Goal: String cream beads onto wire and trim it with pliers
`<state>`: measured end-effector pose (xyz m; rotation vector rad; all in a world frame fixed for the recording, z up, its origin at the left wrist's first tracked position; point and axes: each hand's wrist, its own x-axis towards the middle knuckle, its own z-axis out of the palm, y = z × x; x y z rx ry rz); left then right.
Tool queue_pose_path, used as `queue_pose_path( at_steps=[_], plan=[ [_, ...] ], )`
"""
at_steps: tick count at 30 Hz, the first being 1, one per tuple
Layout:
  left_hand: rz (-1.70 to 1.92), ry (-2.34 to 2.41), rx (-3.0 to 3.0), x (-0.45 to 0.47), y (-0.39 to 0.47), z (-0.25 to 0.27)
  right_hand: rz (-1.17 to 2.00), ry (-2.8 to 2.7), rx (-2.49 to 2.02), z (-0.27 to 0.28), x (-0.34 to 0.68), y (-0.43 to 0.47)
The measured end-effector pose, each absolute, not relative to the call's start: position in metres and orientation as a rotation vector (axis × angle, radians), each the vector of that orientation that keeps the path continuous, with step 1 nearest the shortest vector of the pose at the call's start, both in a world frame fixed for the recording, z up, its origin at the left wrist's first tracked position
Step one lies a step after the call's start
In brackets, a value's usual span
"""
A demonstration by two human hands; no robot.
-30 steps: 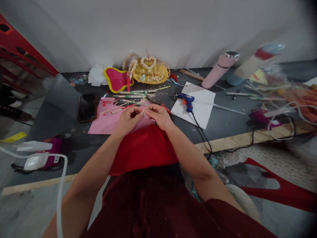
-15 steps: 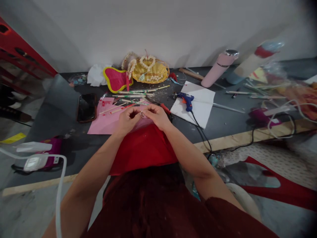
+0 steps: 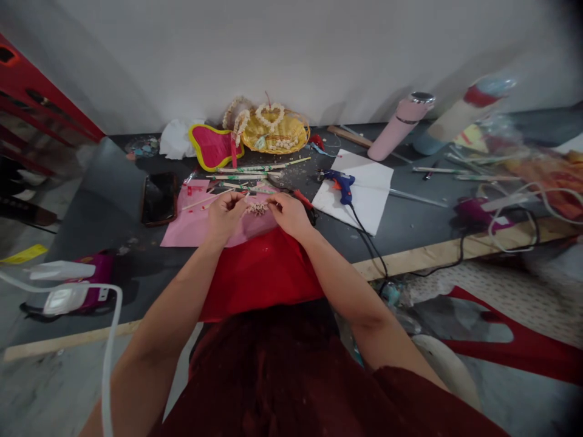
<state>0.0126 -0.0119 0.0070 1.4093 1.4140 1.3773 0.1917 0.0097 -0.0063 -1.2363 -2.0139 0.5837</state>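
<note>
Between my two hands is a short strand of small cream bead-like pieces (image 3: 257, 209) with darker bits along its lower side. My left hand (image 3: 225, 215) pinches its left end between thumb and fingers. At the right end, my right hand (image 3: 290, 215) pinches it the same way. Both hands are above a pink sheet (image 3: 186, 227) on the table, and a red cloth (image 3: 264, 273) lies just below them, over my lap. Behind the hands, several thin patterned sticks (image 3: 252, 169) lie on the table.
A blue glue gun (image 3: 344, 185) lies on white paper (image 3: 380, 212) to the right, its cord running off the front edge. Behind stand a yellow basket (image 3: 296, 142) with cream garlands and a pink bottle (image 3: 401, 127). A phone (image 3: 159, 199) lies left; a power strip (image 3: 86, 285) is nearer.
My hands have moved apart, the left one slightly to the left. The cream strand, mostly hidden by the fingers before, now shows stretched between them.
</note>
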Motion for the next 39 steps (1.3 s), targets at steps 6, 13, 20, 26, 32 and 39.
queue_pose_path(
  at_steps=[6,13,20,26,32,39],
  plan=[
    [1.509,1.337,1.202,0.005,-0.005,0.001,0.226,-2.080,-1.490,0.013,0.208,0.006],
    [1.575,1.353,1.038,-0.002,0.001,-0.001,0.088,-2.166,-1.909,0.019,0.232,0.003],
    [1.560,1.304,1.020,0.000,0.001,-0.003,0.042,-2.167,-1.919,0.015,0.227,0.005],
    [1.541,1.304,1.043,-0.001,0.001,-0.005,0.241,-1.927,-1.772,0.017,0.232,0.014],
    [1.557,1.265,1.006,-0.001,0.000,-0.004,1.118,-1.436,-1.227,0.018,0.222,0.013],
    [1.568,1.120,0.999,0.001,-0.001,0.001,1.076,-1.774,-0.991,0.023,0.218,0.004]
  ],
)
